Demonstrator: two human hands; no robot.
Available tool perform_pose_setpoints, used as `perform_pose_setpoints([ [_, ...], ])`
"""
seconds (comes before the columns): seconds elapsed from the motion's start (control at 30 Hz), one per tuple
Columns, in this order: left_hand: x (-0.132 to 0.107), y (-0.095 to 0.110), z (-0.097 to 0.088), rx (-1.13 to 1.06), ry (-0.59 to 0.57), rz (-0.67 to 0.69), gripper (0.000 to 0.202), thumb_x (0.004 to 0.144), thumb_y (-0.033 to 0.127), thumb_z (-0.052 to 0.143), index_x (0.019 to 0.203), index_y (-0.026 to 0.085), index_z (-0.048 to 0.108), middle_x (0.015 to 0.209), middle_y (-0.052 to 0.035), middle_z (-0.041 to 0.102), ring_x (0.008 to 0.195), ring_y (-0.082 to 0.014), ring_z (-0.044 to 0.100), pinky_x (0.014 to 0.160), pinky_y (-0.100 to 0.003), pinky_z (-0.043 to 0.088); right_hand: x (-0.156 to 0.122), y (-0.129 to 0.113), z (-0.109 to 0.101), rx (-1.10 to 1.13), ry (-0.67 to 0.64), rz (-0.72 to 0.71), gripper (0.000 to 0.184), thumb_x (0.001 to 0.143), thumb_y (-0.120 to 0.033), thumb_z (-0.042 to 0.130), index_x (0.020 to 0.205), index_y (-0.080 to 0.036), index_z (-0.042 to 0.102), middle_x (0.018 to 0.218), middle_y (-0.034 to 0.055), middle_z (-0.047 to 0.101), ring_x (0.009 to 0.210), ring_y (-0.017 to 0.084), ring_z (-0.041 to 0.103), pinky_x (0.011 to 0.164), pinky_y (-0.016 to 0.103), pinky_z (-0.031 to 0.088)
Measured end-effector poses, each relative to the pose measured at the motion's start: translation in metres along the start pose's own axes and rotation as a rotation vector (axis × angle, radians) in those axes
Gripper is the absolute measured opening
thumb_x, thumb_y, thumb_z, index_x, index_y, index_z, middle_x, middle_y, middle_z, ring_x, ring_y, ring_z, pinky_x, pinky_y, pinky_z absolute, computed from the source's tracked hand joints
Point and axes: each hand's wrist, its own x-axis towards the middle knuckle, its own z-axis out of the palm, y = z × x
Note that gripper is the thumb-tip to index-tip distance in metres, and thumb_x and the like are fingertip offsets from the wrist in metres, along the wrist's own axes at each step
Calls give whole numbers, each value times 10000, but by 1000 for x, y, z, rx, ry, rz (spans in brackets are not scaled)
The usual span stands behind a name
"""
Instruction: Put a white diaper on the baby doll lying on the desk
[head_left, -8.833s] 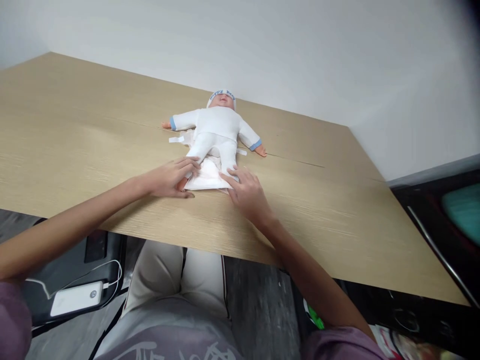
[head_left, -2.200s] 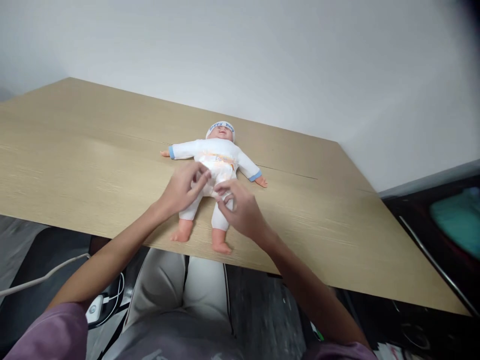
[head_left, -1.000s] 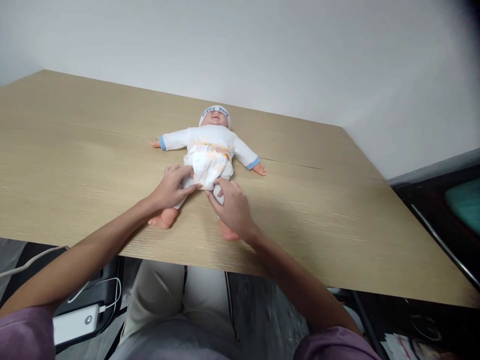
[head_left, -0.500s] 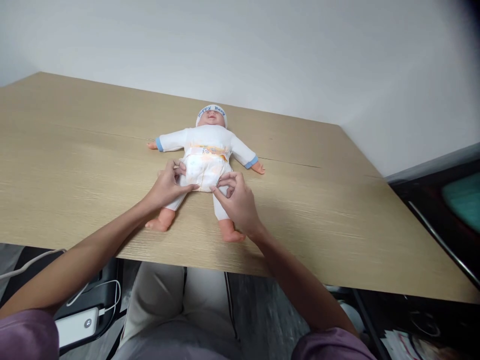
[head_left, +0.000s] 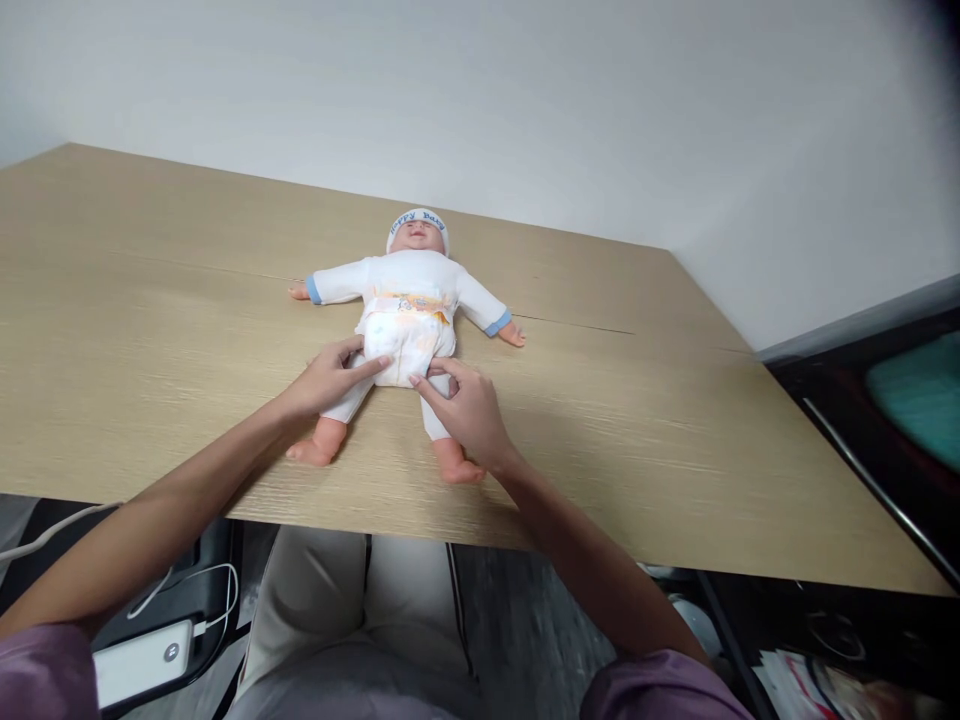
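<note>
A baby doll [head_left: 412,270] in a white suit with blue cuffs and a lettered cap lies on its back, head toward the wall. Around its hips is a white diaper [head_left: 401,345] with an orange printed waistband. My left hand [head_left: 334,378] is at the diaper's left leg edge, its thumb lying on the front and the fingers tucked at the side. At the other leg edge my right hand [head_left: 465,405] pinches the diaper's border between thumb and fingers. Some fingertips of both hands are hidden by the diaper and the doll's legs.
The wooden table [head_left: 187,380] runs back to a pale wall [head_left: 450,100]. Below its front edge on the left is a white power bank [head_left: 142,660] with a cable. A dark object with a teal panel [head_left: 915,390] stands at the right edge.
My left thumb has moved up slightly on the diaper's front, and the left fingers have slid lower at its side. My right hand stays at the leg edge. The view has shifted slightly.
</note>
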Motion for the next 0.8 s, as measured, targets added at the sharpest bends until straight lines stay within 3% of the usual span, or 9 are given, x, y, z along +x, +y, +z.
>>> perform_pose_setpoints([
  [0.17,-1,-2,0,-160,-31,-67,559,956,642,846,1262,179,781,1295,-130,804,1206,-322,715,1013,-427,552,0,6,8,90,49,49,308,988,-554,781,940,-254,730,978,36,814,964,267,708,893,387,512],
  [0.37,2,-7,0,-148,-13,-2,533,966,599,847,1270,170,766,1295,-138,799,1219,-320,718,1088,-463,544,0,7,8,109,31,48,312,993,-554,766,915,-263,687,965,22,786,962,262,684,909,388,501],
  [0.6,1,-4,0,37,24,48,511,971,614,815,1245,183,813,1245,-112,834,1156,-314,728,1014,-435,572,2,8,11,-13,44,-61,322,1043,-523,714,858,-264,668,942,40,765,947,267,670,950,422,505],
  [0.8,4,-7,0,39,23,33,468,917,610,872,1137,197,880,1139,-88,866,1082,-324,754,952,-412,577,6,15,15,13,18,-59,329,1059,-546,699,884,-269,734,1001,55,776,1011,287,686,1004,450,526],
])
